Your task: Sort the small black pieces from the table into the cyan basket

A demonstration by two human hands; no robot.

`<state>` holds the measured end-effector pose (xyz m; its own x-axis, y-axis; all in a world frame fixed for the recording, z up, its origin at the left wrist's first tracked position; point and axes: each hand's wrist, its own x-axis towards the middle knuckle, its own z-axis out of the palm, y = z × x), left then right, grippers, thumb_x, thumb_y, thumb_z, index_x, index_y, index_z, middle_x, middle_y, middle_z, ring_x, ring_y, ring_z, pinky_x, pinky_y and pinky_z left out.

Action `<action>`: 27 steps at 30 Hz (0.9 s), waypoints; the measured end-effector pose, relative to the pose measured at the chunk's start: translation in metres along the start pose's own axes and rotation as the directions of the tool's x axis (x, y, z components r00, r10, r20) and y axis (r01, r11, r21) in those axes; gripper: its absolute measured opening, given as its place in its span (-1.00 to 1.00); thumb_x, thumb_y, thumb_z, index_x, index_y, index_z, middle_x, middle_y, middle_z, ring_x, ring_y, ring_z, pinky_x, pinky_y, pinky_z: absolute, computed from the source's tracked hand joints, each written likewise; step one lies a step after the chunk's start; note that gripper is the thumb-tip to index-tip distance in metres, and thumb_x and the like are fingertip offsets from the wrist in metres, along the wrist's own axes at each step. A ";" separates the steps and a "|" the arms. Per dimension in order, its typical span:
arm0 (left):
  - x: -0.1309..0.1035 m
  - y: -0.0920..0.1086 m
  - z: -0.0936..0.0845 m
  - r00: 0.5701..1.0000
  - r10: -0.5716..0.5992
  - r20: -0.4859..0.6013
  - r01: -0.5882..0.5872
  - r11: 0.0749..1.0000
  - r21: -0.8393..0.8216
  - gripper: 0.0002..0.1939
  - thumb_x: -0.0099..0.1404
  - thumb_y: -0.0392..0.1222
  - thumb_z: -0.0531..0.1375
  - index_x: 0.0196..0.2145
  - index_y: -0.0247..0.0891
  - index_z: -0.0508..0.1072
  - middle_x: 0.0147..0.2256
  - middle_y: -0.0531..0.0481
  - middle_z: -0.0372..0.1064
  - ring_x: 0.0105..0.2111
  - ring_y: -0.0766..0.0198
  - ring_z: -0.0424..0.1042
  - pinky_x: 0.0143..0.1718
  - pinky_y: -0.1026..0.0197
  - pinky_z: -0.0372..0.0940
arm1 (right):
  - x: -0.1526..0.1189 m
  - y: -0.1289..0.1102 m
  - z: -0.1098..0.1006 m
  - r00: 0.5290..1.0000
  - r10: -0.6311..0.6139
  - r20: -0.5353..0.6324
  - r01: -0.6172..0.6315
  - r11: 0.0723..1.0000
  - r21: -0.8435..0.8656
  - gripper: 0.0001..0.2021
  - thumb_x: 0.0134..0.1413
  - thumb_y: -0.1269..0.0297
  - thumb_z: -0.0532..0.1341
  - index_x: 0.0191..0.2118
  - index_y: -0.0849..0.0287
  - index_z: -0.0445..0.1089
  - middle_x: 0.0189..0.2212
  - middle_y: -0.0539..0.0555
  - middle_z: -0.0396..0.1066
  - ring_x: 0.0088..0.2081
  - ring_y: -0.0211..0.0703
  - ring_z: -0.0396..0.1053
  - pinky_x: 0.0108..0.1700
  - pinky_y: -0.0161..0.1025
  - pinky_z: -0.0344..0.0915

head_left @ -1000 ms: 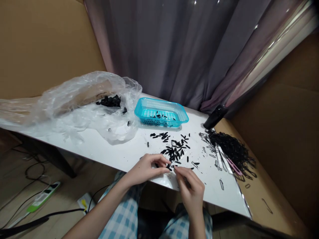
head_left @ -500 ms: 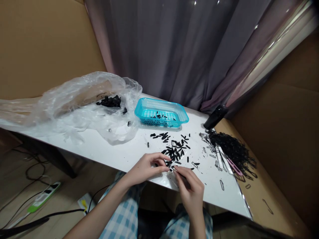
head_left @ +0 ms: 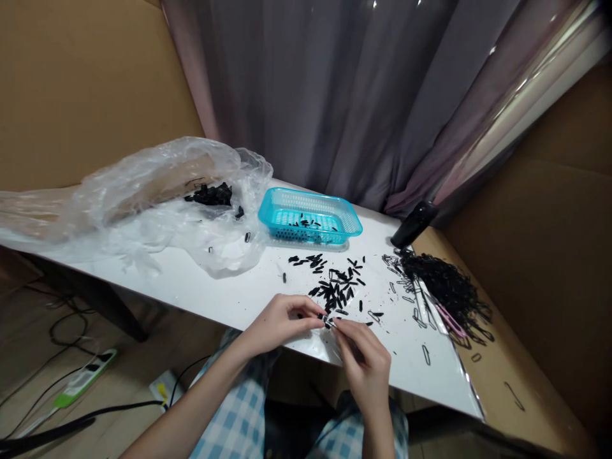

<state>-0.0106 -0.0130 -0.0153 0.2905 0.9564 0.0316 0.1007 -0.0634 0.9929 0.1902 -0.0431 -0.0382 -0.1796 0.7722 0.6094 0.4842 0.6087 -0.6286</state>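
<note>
Near the table's front edge, my left hand (head_left: pixel 287 324) pinches a small black piece (head_left: pixel 322 317) between thumb and fingertips. My right hand (head_left: pixel 364 356) is closed beside it, thumb and forefinger pressed together at the same piece; whether a second item sits in that pinch is too small to make out. Just beyond my fingertips lies a loose heap of short black pieces (head_left: pixel 337 290) on the white table (head_left: pixel 229 293). Behind the heap stands a turquoise plastic basket (head_left: pixel 310 233) with some black pieces in it.
A crumpled clear plastic bag (head_left: pixel 167 223) holding a black clump (head_left: pixel 213 194) spreads over the left side. On the right lie a pile of thin black loops (head_left: pixel 442 287), a pink-edged tool (head_left: pixel 451 320) and a black cylinder (head_left: pixel 414 224). Cardboard panels (head_left: pixel 81 95) flank the table.
My left fingertips have closed in on the small black piece, forefinger coming down toward the thumb. My right hand has barely shifted.
</note>
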 end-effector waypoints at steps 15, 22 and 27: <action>0.001 0.001 0.000 0.998 0.049 -0.040 -0.046 0.996 0.070 -0.89 0.18 -0.20 0.34 -0.34 -0.27 0.64 -0.37 -0.02 0.59 -0.31 0.19 0.51 -0.23 0.24 0.35 | 0.000 0.001 -0.001 1.000 -0.006 0.006 0.006 1.000 -0.009 -0.77 0.26 0.45 0.17 -0.07 0.04 0.50 -0.21 0.10 0.56 -0.19 -0.07 0.50 -0.19 -0.16 0.44; 0.001 0.001 0.000 0.998 0.055 -0.029 -0.052 0.994 0.101 -0.89 0.19 -0.20 0.33 -0.33 -0.27 0.64 -0.36 -0.02 0.58 -0.31 0.21 0.50 -0.23 0.25 0.34 | -0.001 0.003 -0.001 1.000 -0.019 0.019 0.019 1.000 -0.011 -0.76 0.27 0.47 0.17 -0.06 0.03 0.49 -0.20 0.10 0.56 -0.19 -0.08 0.48 -0.18 -0.15 0.42; 0.001 0.001 0.000 0.998 0.056 -0.020 -0.053 0.993 0.108 -0.88 0.20 -0.19 0.33 -0.33 -0.27 0.64 -0.36 -0.02 0.58 -0.32 0.21 0.50 -0.23 0.25 0.33 | -0.002 0.005 -0.001 0.999 -0.038 0.031 0.038 0.999 -0.012 -0.74 0.26 0.51 0.17 -0.06 0.03 0.48 -0.19 0.06 0.55 -0.18 -0.11 0.47 -0.18 -0.17 0.39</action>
<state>-0.0105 -0.0124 -0.0139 0.2762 0.9570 0.0891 0.1872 -0.1445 0.9716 0.1936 -0.0418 -0.0418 -0.2241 0.7539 0.6175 0.4874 0.6354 -0.5989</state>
